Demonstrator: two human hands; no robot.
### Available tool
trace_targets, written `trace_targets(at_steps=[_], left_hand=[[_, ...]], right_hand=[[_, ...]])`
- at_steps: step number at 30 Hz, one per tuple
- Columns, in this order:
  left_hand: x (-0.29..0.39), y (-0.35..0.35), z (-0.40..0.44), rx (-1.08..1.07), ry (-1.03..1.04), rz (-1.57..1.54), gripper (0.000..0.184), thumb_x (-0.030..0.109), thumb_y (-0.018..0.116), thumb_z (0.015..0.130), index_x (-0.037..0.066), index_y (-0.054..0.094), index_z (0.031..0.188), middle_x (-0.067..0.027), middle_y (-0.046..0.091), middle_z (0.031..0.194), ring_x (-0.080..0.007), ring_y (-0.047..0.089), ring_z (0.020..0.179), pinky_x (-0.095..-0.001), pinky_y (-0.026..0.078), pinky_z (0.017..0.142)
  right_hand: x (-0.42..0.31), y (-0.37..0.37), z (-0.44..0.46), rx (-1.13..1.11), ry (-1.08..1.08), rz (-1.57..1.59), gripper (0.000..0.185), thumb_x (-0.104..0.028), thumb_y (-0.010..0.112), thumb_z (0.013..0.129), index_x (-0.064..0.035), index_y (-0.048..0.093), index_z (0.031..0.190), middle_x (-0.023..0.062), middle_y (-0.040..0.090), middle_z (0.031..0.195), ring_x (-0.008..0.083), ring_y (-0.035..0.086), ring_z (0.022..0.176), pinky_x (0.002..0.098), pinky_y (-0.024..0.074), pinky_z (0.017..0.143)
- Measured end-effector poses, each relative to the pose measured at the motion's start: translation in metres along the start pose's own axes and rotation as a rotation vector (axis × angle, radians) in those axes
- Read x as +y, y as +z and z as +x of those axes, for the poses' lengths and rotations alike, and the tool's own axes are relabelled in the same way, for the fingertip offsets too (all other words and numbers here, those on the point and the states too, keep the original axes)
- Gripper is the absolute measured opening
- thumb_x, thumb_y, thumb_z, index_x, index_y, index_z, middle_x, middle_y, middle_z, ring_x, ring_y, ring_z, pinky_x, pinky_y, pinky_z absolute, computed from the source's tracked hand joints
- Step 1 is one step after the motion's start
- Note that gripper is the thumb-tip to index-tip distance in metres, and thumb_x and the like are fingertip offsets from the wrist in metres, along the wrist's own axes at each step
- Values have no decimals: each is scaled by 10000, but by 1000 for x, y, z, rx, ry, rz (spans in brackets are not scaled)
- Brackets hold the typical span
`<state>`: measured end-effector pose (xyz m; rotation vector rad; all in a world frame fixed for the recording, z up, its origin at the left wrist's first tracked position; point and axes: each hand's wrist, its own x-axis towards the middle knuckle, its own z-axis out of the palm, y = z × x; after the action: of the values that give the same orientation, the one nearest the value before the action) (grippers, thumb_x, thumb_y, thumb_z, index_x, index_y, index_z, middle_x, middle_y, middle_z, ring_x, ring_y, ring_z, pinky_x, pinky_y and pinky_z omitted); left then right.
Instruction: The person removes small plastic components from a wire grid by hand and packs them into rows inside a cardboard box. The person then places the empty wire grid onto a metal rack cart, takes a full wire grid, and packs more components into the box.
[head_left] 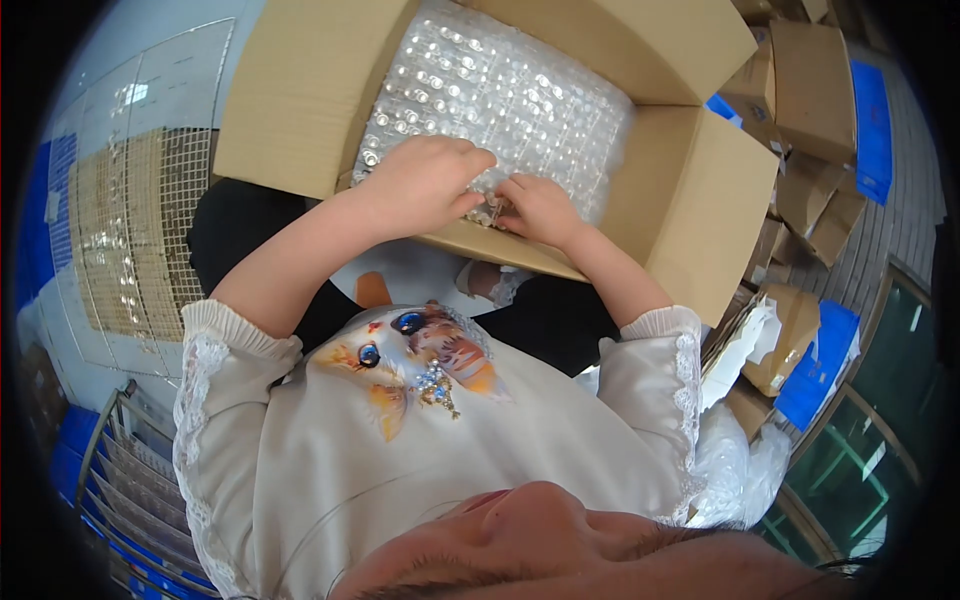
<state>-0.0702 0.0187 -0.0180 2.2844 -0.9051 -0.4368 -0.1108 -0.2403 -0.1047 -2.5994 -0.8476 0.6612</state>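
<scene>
A large open box of plain brown cardboard, its flaps spread outward, takes up the upper middle of the view. To its left stands a broad panel of pale wire mesh; to its right, brown cardboard cartons are piled together, with flat blue sheets among them. Inside the box lies a layer of clear, glossy plastic set with rows of shiny round spots. The box's near wall stands between it and the person's body, and both forearms reach over it. The left hand covers part of the layer's near edge, fingers bent, thumb and forefinger slightly apart. Just beside it, the right hand is half curled at the same edge. Whether either grips the plastic cannot be told.
</scene>
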Motion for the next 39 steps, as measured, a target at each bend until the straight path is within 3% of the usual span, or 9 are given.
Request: trace_targets(at_steps=[5,9,12,15,19,25,31,35,39], left_hand=[[-4,-2,-6,46,25,13,348,175,654,799,37,601,1114,-121,658,1052,-315,624,934,-391,484,832],[-4,-18,-23,322,96,-65,331,185,663,795,59,609,1097,-97,659,1038,-293,631,920,-379,490,816],[9,-48,-62,625,184,-57,313,172,676,788,61,616,1074,-77,659,1022,-265,632,900,-353,490,795],[6,-67,-128,820,34,-88,292,145,680,784,58,625,1057,-69,657,1017,-254,627,884,-332,486,783],[-60,-57,-245,1036,-440,195,258,201,665,796,71,641,1018,-60,641,1062,-257,610,943,-342,485,819],[-135,-30,-441,708,-1526,587,357,244,686,775,73,628,1084,-118,613,1131,-333,586,1018,-396,484,867],[-174,21,-499,982,-1325,684,254,204,697,760,79,648,975,-85,650,978,-275,614,876,-367,496,770],[-151,-10,-486,1048,-1403,-37,136,142,677,767,80,645,884,-45,645,819,-211,596,730,-325,482,683],[-125,-15,-443,1084,-1175,-116,89,102,648,793,81,639,879,-26,624,752,-183,571,672,-303,467,653]], right_hand=[[-7,-12,-5,-15,27,-1,353,-222,729,708,-104,566,997,90,595,928,311,592,850,382,477,757],[-12,-27,-7,125,124,58,340,-207,713,721,-84,625,1026,78,604,972,287,597,873,357,482,775],[-66,-56,3,281,157,284,260,-81,670,765,-67,620,1020,48,617,963,180,570,783,280,466,710],[-118,-68,20,405,146,476,194,-29,634,794,-48,615,987,39,615,922,133,535,744,239,433,673],[-171,-58,45,432,-23,628,161,-16,618,801,-36,618,961,42,609,890,128,522,732,233,425,665],[-235,-41,67,458,-215,755,106,12,608,792,-10,631,894,61,604,875,137,500,695,237,425,643],[-264,-33,76,415,-258,809,95,16,610,799,-10,634,887,58,606,873,131,502,684,227,424,630],[-277,-31,80,369,-258,848,77,9,618,807,-12,635,880,52,608,877,121,516,687,219,424,624],[-307,-30,87,264,-296,764,91,9,619,815,-17,641,900,44,608,881,114,528,703,211,427,639]])
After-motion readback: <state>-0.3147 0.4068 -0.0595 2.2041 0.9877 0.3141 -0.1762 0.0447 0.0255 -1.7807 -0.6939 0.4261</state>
